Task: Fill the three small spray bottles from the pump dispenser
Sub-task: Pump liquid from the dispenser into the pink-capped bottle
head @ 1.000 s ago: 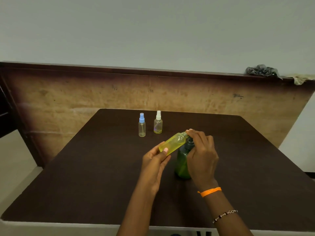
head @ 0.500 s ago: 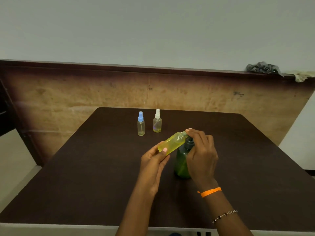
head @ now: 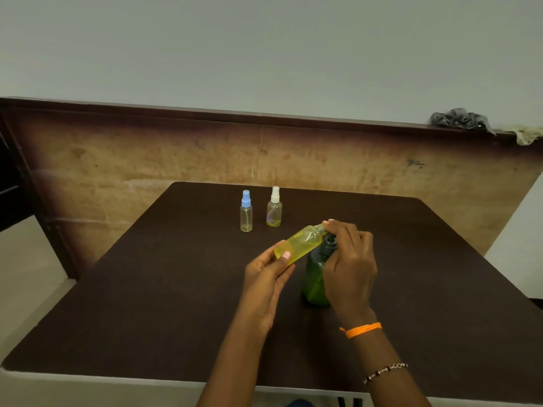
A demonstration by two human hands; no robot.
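Item: yellow spray bottle [head: 299, 245], uncapped, held tilted above the table [head: 147, 289] with its open neck raised toward the right. It is gripped at its lower end by the left hand [head: 266, 282], thumb across the front and fingers closed behind.

Item: green pump dispenser [head: 316, 279], upright on the table, just right of the left hand and partly hidden by the right hand [head: 349, 264]. The right hand is curled over the pump head, its fingertips [head: 330, 225] gathered at the yellow bottle's neck. Whether the pump is pressed cannot be told.

Item: blue-capped spray bottle [head: 246, 211], upright, near the far table edge, clear-bodied.

Item: white-capped spray bottle [head: 274, 207], upright, just beside the blue-capped one on its right, apart from it.

Item: orange wristband [head: 363, 330] and beaded bracelet [head: 385, 371], worn on the right forearm.

Item: grey cloth [head: 458, 118], bunched on the ledge behind the table, far right.
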